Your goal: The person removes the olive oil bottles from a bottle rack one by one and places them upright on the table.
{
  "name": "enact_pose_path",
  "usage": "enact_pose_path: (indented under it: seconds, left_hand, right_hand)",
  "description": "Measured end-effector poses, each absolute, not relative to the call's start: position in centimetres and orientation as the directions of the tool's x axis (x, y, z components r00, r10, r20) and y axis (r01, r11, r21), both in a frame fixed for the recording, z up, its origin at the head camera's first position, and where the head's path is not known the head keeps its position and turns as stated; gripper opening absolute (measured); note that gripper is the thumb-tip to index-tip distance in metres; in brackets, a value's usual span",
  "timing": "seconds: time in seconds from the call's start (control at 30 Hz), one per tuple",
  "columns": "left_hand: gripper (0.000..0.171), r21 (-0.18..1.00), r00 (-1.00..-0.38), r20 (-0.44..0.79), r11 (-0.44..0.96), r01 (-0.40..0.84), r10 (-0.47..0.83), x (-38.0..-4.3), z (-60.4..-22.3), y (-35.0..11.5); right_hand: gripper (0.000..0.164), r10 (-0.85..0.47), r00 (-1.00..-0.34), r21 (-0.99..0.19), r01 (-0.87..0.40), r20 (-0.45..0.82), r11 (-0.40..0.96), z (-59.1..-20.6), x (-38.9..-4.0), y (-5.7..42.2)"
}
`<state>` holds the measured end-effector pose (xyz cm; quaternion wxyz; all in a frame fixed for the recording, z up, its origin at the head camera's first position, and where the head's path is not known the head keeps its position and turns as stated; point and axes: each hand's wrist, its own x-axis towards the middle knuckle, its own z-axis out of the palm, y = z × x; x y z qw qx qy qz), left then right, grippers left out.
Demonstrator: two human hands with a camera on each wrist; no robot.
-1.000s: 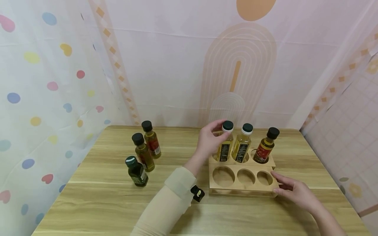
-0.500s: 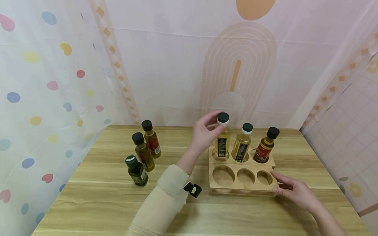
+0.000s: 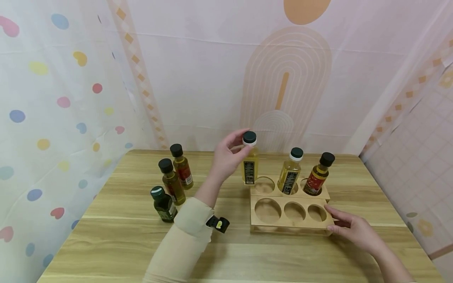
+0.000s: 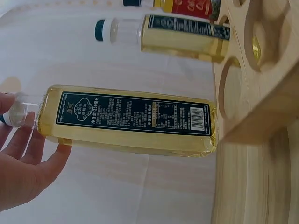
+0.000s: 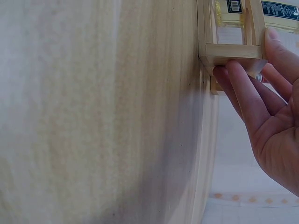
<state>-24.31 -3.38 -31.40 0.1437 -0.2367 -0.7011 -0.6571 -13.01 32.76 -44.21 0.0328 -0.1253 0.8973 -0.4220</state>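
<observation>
My left hand (image 3: 228,157) grips a clear bottle of yellow oil (image 3: 249,167) by its neck, just under the dark green cap. The bottle hangs upright, clear of the left back hole of the two-step wooden bottle rack (image 3: 288,226). In the left wrist view the oil bottle (image 4: 135,121) shows its dark label, with the rack (image 4: 261,112) close to its base. My right hand (image 3: 357,232) holds the rack's right front end. From the right wrist view, thumb and fingers of the right hand (image 5: 275,121) pinch the rack's corner (image 5: 233,51).
In the back row stand another yellow oil bottle (image 3: 290,173) and a red-labelled bottle (image 3: 316,177). To the left on the wooden table (image 3: 269,259) are two black-capped bottles (image 3: 173,186) (image 3: 183,169) and a short dark green bottle (image 3: 164,206). A curtain (image 3: 198,78) hangs behind.
My left hand has lifted the oil bottle out of the rack's left back hole and carried it leftward. My right hand and the rack have stayed in place.
</observation>
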Motion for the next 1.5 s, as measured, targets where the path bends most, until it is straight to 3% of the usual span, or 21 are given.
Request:
enact_pose_path:
  seconds: [0.8, 1.03, 1.5]
  left_hand:
    - [0.041, 0.853, -0.865, 0.485, 0.149, 0.5, 0.129, -25.7, -34.6, -10.0]
    - [0.043, 0.881, -0.9, 0.423, 0.185, 0.436, 0.107, -25.4, -34.7, -11.2]
    - [0.042, 0.877, -0.908, 0.412, 0.239, 0.416, 0.071, -26.2, -36.5, -12.5]
  right_hand:
    - [0.061, -0.242, -0.97, -0.757, -0.175, 0.023, 0.63, -44.0, -13.0, 32.7]
    - [0.061, -0.24, -0.97, -0.743, -0.18, 0.027, 0.644, -44.0, -13.0, 32.6]
    - [0.06, -0.235, -0.972, -0.742, -0.176, 0.025, 0.648, -44.0, -13.1, 32.6]
